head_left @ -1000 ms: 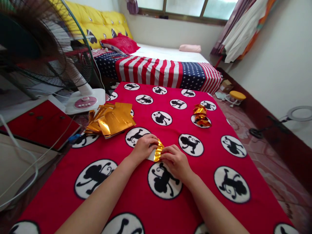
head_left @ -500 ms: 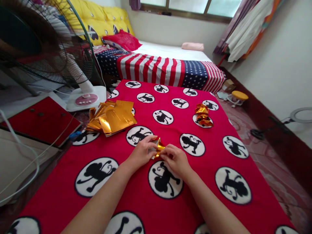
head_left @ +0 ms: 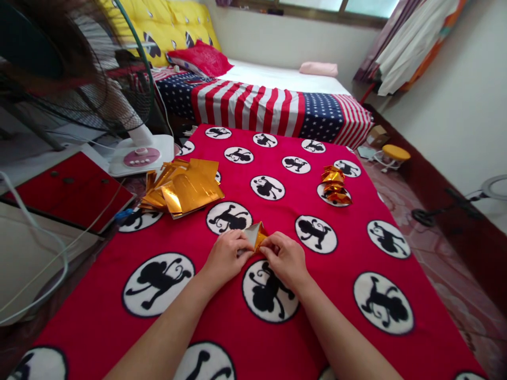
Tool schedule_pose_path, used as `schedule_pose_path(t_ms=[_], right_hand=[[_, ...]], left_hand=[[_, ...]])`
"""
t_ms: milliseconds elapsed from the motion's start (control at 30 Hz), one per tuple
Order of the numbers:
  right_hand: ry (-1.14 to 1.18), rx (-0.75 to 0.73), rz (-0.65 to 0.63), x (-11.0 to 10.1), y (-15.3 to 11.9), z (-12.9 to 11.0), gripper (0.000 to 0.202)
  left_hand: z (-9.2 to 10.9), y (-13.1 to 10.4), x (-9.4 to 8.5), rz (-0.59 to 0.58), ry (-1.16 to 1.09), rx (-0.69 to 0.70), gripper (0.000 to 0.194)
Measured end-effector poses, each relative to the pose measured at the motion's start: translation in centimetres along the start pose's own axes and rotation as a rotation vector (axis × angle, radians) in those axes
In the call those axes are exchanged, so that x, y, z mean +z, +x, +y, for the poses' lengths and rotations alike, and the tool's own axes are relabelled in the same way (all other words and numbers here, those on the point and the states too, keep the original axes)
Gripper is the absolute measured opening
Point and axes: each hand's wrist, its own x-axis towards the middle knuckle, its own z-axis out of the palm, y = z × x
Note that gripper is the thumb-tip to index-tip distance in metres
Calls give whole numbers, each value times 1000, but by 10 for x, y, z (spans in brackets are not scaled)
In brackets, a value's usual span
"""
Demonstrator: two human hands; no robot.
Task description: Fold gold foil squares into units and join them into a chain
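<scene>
No text, brand or number can be read anywhere in view. The folded gold piece (head_left: 259,240) and the loose gold sheets (head_left: 194,187) show no legible print, and any marking by the buttons on the fan's pink panel (head_left: 130,159) is too small to make out. Lettering on the small cardboard box (head_left: 378,135) cannot be told either. The only signs are pictorial: on the red cloth (head_left: 277,214), white circles, each with 1 black monkey figure; on the bed's cover (head_left: 253,108), white stars on dark blue beside red and white stripes; on the yellow cushion (head_left: 170,26), dark heart shapes.
</scene>
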Motion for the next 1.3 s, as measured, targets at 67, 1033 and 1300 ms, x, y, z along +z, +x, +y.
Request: schedule_pose_path(t_ms=[67, 1033, 1300], right_hand=[[-3, 5, 1, 0, 0, -1, 7], [-89, 12, 3, 2, -1, -2, 12], [-132, 11, 12, 4, -2, -3, 12]], left_hand=[[2, -1, 0, 14, -17, 3, 11], [12, -4, 7, 80, 0, -70, 16], [14, -4, 6, 87, 7, -68, 17]])
